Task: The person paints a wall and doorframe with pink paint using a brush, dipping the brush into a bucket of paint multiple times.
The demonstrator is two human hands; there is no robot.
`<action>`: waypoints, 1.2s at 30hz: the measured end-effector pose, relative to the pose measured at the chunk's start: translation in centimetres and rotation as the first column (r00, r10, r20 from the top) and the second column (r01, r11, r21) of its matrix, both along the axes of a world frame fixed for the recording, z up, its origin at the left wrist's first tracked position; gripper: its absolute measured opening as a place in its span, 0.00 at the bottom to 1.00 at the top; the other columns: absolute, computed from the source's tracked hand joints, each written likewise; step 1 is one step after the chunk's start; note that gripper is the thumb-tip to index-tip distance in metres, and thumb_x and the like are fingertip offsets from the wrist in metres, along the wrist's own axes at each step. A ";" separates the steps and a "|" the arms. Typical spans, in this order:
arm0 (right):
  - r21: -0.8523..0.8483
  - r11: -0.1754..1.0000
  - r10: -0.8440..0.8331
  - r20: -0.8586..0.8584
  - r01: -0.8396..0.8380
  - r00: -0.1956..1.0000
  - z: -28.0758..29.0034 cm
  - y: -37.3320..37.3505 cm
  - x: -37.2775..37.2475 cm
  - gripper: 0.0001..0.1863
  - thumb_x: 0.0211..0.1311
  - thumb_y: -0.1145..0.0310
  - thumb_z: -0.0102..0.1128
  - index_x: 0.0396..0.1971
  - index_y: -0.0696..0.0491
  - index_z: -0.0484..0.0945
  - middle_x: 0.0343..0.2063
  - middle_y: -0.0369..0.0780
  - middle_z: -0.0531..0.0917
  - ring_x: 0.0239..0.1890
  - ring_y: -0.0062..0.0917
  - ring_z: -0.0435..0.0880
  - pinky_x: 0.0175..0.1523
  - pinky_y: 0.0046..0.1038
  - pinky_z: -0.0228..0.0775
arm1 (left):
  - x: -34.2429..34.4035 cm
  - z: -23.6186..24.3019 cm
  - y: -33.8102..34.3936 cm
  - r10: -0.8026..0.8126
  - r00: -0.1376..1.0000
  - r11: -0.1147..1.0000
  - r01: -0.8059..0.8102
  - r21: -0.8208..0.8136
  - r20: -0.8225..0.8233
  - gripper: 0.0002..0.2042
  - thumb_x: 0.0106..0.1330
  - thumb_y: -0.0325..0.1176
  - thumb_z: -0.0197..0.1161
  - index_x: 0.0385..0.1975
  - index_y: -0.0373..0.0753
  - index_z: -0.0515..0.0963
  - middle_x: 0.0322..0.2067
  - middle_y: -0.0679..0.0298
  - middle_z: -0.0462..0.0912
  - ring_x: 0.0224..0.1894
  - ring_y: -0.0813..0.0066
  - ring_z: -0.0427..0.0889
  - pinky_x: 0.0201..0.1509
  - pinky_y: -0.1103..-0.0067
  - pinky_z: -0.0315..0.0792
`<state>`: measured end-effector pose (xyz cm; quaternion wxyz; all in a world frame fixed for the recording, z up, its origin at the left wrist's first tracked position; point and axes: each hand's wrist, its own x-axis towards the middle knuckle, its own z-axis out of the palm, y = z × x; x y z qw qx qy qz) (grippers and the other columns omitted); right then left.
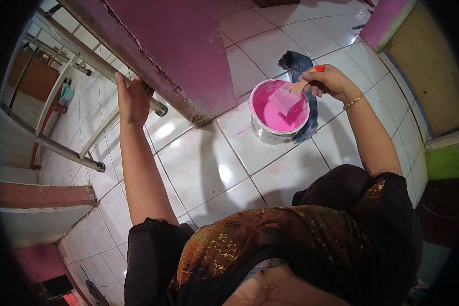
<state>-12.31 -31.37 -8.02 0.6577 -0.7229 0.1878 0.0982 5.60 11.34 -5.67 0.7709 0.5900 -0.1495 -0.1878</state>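
My right hand [327, 84] is closed around the wooden handle of a wide paintbrush [286, 100]. The bristles, coated in pink, hang tilted over a white bucket [271, 133] that holds bright pink paint [266, 108]. On the left, my left hand [133, 102] is raised against the edge of a pink-painted wall [176, 48], thumb apart from the fingers. Its fingertips are partly hidden at that edge. Close behind this hand runs a grey metal leg frame [107, 70].
A dark, crumpled cloth [307, 131] lies on the white tiled floor [219, 176] beside and behind the bucket. A pink splash [244, 130] marks the tile left of it. Low wall ends [61, 195] stand at left, a brown panel [415, 64] at right.
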 end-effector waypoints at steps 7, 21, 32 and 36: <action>0.437 0.899 -0.031 0.055 0.004 0.998 -3.0 -4.4 -2.3 0.14 0.65 0.61 0.55 0.37 0.58 0.77 0.25 0.40 0.83 0.22 0.16 0.81 0.26 0.16 0.72 | -0.2 0.2 -0.4 0.091 0.995 0.996 -0.092 -0.019 -0.036 0.49 0.61 0.72 0.26 0.60 0.27 0.61 0.59 0.53 0.66 0.61 0.62 0.63 0.67 0.71 0.49; 0.319 0.946 -0.041 -0.035 0.050 0.999 -5.1 -4.5 -5.2 0.16 0.60 0.72 0.56 0.47 0.60 0.74 0.34 0.43 0.83 0.33 0.24 0.84 0.37 0.23 0.77 | 0.2 -0.4 -0.1 0.053 0.998 0.998 -0.052 -0.046 0.019 0.48 0.61 0.72 0.30 0.61 0.27 0.58 0.58 0.51 0.65 0.61 0.60 0.62 0.67 0.68 0.50; 0.271 0.962 0.039 -0.147 0.003 0.988 -2.5 -3.5 -6.4 0.14 0.52 0.79 0.57 0.40 0.65 0.74 0.34 0.50 0.81 0.34 0.33 0.84 0.42 0.29 0.80 | 0.3 -1.3 -0.5 0.084 0.996 0.987 -0.083 -0.140 -0.001 0.46 0.63 0.70 0.25 0.59 0.28 0.63 0.55 0.53 0.69 0.60 0.60 0.63 0.66 0.69 0.51; 0.160 0.983 0.122 -0.193 -0.091 0.974 -2.1 -3.5 -6.5 0.15 0.49 0.79 0.57 0.38 0.67 0.74 0.30 0.50 0.81 0.30 0.33 0.85 0.39 0.30 0.81 | 2.0 -7.2 -0.2 0.543 0.799 0.794 -0.589 -0.152 -0.258 0.44 0.64 0.67 0.25 0.50 0.26 0.70 0.42 0.54 0.79 0.38 0.68 0.77 0.39 0.76 0.71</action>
